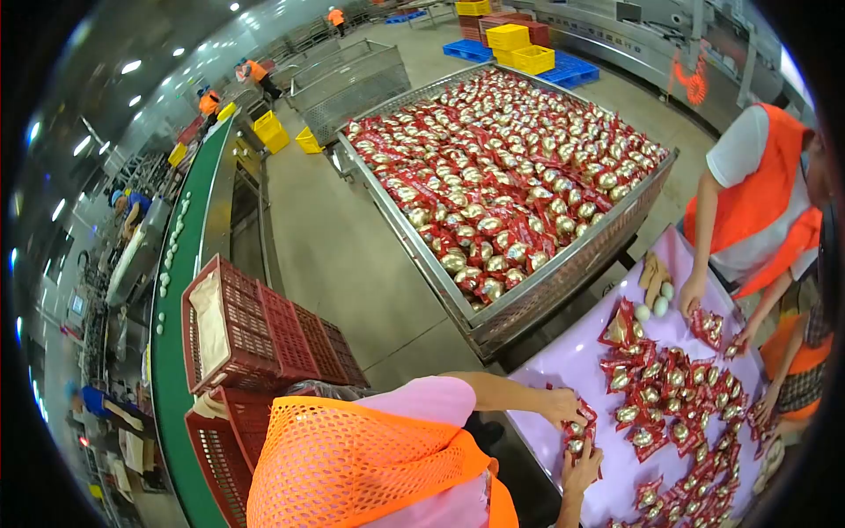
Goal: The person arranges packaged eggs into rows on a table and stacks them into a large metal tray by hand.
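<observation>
On the left side of the lilac-topped table, my left hand [563, 407] is closed on the upper end of red-and-gold egg packets [576, 430]. From below, my right hand [582, 468] grips the lower end of the same packets, its fingers curled round them. The packets have red printed wrapping and shiny gold, egg-shaped parts; how many are between my hands I cannot tell. More such packets [678, 396] lie heaped on the table [546, 363] to the right of my hands. My orange mesh vest [361, 458] and pink sleeve fill the bottom of the view.
A large metal bin [493, 330] full of packets stands beyond the table. Across the table, a co-worker's hand [693, 295] is by a packet, near pale eggs [660, 306] and a glove [653, 275]. Red crates [264, 339] and a green conveyor [167, 352] are at left.
</observation>
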Demonstrator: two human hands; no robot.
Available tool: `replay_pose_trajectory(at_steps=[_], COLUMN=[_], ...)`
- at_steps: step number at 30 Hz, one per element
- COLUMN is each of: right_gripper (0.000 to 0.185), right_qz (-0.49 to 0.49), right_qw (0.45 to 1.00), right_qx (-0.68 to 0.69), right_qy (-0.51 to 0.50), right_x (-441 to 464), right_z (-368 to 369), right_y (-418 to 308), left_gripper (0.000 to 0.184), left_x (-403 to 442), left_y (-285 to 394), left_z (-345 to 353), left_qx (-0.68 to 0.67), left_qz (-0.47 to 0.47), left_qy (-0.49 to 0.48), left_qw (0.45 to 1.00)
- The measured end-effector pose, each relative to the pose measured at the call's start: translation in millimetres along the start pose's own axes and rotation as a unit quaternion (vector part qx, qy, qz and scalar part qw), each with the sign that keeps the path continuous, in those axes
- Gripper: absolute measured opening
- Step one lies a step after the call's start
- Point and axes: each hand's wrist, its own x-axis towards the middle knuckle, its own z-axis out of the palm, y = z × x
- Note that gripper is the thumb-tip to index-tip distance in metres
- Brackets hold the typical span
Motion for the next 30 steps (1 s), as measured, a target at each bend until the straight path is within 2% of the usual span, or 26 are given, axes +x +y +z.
replay_pose_trajectory(at_steps=[2, 5, 6, 7, 8, 9, 10, 11, 12, 13, 15, 16, 18, 21, 22, 23, 24, 25, 27, 30], right_gripper=[0.065, 0.067, 0.078, 0.075, 0.065, 0.066, 0.067, 0.067, 0.066, 0.066, 0.066, 0.066, 0.065, 0.060, 0.058, 0.056, 0.055, 0.054, 0.052, 0.054], right_qz=[0.011, 0.005, -0.019, 0.033, -0.037, -0.095, -0.095, -0.061, -0.082, -0.129, -0.129, -0.173, -0.164, -0.273, -0.271, -0.274, -0.293, -0.261, -0.254, -0.220], right_qw=[1.000, 0.999, 0.997, 0.997, 0.993, 0.984, 0.982, 0.990, 0.986, 0.978, 0.979, 0.969, 0.980, 0.951, 0.954, 0.956, 0.950, 0.965, 0.967, 0.974], right_qx=[0.002, 0.028, 0.033, 0.063, 0.000, -0.039, -0.070, -0.067, -0.080, -0.087, -0.098, -0.094, -0.047, -0.035, -0.026, -0.023, -0.012, 0.020, 0.020, 0.009], right_qy=[-0.005, 0.032, 0.064, 0.024, 0.114, 0.146, 0.144, 0.107, 0.125, 0.140, 0.127, 0.146, 0.105, 0.141, 0.127, 0.104, 0.102, 0.033, -0.002, -0.054], right_x=[-3.0, -4.7, -2.0, 3.4, 13.2, 26.2, 36.7, 50.6, 68.3, 89.3, 130.4, 156.8, 209.8, 302.6, 331.2, 360.1, 384.3, 404.7, 436.5, 457.6], right_z=[-23.8, -61.2, -76.9, -96.6, -120.2, -144.6, -160.4, -185.9, -198.9, -205.8, -209.0, -200.0, -173.2, -100.2, -75.2, -50.1, -24.2, -5.1, 35.4, 77.7], right_y=[-13.4, -30.7, -38.3, -45.4, -73.7, -95.2, -106.1, -139.8, -169.6, -193.2, -264.3, -300.6, -383.5, -493.9, -529.8, -560.7, -589.1, -617.5, -655.4, -679.0], left_gripper=[0.056, 0.051, 0.050, 0.052, 0.053, 0.057, 0.060, 0.061, 0.061, 0.060, 0.062, 0.065, 0.064, 0.064, 0.062, 0.063, 0.063, 0.059, 0.059, 0.061], left_x=[-0.9, -8.1, -7.7, -13.0, -19.3, -40.1, -50.6, -64.1, -84.4, -108.1, -169.1, -205.1, -284.0, -399.0, -433.9, -465.8, -494.2, -517.5, -552.0, -573.5], left_y=[3.4, 19.6, 22.8, 25.2, 30.5, 44.7, 40.1, 34.5, 21.6, 9.8, -30.1, -52.4, -110.5, -218.1, -244.9, -277.5, -317.3, -344.8, -389.5, -445.9], left_z=[1.6, -40.8, -54.1, -73.4, -101.2, -163.1, -191.9, -216.0, -242.8, -272.3, -316.7, -336.5, -372.3, -403.5, -419.4, -428.5, -426.5, -430.2, -434.9, -418.0], left_qx=[-0.040, -0.123, -0.119, -0.118, -0.123, -0.060, -0.078, -0.051, -0.070, -0.055, -0.035, -0.011, 0.002, 0.063, 0.074, 0.089, 0.121, 0.117, 0.120, 0.111], left_qz=[0.010, 0.068, 0.082, 0.075, 0.071, 0.007, 0.013, 0.016, 0.039, 0.021, 0.041, 0.002, -0.010, -0.041, -0.118, -0.148, -0.154, -0.159, -0.177, -0.130], left_qy=[0.033, 0.123, 0.176, 0.196, 0.213, 0.107, 0.109, 0.155, 0.182, 0.172, 0.235, 0.219, 0.209, 0.218, 0.163, 0.134, 0.146, 0.147, 0.088, 0.067], left_qw=[0.999, 0.982, 0.974, 0.971, 0.967, 0.992, 0.991, 0.986, 0.980, 0.983, 0.970, 0.976, 0.978, 0.973, 0.977, 0.976, 0.970, 0.969, 0.973, 0.983])
